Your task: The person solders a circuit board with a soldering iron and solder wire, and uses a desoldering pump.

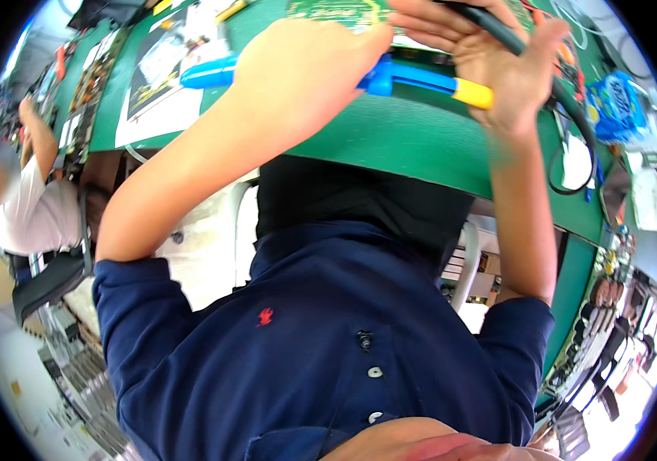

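Desoldering pump (421,79), blue with a yellow end, lies across the green tabletop (390,138) under both hands. Left hand (305,69) grip closed on its blue barrel; right hand (490,61) half spread, black soldering iron (497,31) across the fingers. Circuit board (336,11) just beyond. Looks like mid-desoldering; next needs tip and nozzle aligned on one joint.

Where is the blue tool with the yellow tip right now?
Head view, top centre: the blue tool with the yellow tip lies across the green mat, between both hands.

electronics workshop | green bench mat (413,146) | circuit board (336,11) | cables (574,115)
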Demonstrator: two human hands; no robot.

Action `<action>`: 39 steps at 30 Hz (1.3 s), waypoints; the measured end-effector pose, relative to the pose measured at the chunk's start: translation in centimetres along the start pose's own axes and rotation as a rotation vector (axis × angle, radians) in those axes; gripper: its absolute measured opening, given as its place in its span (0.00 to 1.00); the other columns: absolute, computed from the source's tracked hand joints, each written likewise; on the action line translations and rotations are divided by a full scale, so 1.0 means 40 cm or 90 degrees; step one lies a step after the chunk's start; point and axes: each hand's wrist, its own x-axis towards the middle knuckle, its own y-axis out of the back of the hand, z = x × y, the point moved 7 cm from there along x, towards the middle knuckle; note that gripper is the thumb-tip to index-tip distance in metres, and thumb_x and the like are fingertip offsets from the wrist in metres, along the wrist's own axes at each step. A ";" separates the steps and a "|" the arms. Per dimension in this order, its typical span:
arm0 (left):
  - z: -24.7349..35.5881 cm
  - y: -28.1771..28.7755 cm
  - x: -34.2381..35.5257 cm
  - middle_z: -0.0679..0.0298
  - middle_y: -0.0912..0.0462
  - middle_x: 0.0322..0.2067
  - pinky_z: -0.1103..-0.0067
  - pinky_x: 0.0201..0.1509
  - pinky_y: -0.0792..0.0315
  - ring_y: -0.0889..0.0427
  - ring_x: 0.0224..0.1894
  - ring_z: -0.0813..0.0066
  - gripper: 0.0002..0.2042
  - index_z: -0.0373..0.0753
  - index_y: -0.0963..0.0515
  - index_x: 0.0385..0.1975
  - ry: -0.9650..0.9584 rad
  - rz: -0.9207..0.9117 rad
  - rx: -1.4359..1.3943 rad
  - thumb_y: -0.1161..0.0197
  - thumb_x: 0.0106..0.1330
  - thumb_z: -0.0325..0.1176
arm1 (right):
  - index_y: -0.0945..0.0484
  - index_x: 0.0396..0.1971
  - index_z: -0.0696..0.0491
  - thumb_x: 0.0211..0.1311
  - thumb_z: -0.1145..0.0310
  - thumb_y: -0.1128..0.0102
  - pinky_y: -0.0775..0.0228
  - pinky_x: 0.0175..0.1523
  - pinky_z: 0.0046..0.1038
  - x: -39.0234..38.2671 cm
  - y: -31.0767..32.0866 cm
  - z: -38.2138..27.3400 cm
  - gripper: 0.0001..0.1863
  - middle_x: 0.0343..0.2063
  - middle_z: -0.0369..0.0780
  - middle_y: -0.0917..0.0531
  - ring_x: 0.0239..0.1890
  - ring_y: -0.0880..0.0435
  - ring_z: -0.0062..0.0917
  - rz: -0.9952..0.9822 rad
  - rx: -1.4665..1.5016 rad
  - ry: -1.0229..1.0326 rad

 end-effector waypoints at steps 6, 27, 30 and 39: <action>0.078 -0.010 0.048 0.58 0.23 0.19 0.68 0.26 0.28 0.20 0.25 0.59 0.15 0.43 0.28 0.38 -0.016 -0.007 0.010 0.37 0.49 0.27 | 0.29 0.41 0.63 0.57 0.27 0.80 0.26 0.50 0.36 -0.004 0.002 -0.012 0.49 0.40 0.56 0.21 0.43 0.18 0.40 -0.037 -0.047 0.008; -0.278 0.088 -0.153 0.54 0.22 0.27 0.68 0.36 0.27 0.20 0.31 0.57 0.18 0.41 0.31 0.45 0.184 0.115 -0.078 0.38 0.55 0.34 | 0.30 0.47 0.61 0.69 0.58 0.59 0.29 0.45 0.27 -0.006 0.013 -0.094 0.21 0.39 0.53 0.19 0.41 0.18 0.33 0.115 -0.342 0.156; -0.437 0.079 -0.209 0.54 0.21 0.32 0.74 0.38 0.26 0.19 0.31 0.66 0.26 0.33 0.36 0.53 0.328 0.140 -0.168 0.39 0.56 0.36 | 0.28 0.45 0.60 0.67 0.64 0.54 0.29 0.43 0.25 -0.005 0.016 -0.088 0.16 0.38 0.50 0.18 0.40 0.18 0.30 0.132 -0.373 0.126; -0.775 -0.061 -0.309 0.49 0.22 0.34 0.67 0.33 0.20 0.17 0.30 0.64 0.34 0.23 0.53 0.59 0.682 0.189 -0.477 0.43 0.59 0.34 | 0.25 0.43 0.59 0.66 0.62 0.53 0.31 0.41 0.23 -0.005 0.031 -0.073 0.16 0.34 0.47 0.17 0.37 0.18 0.27 0.111 -0.411 0.091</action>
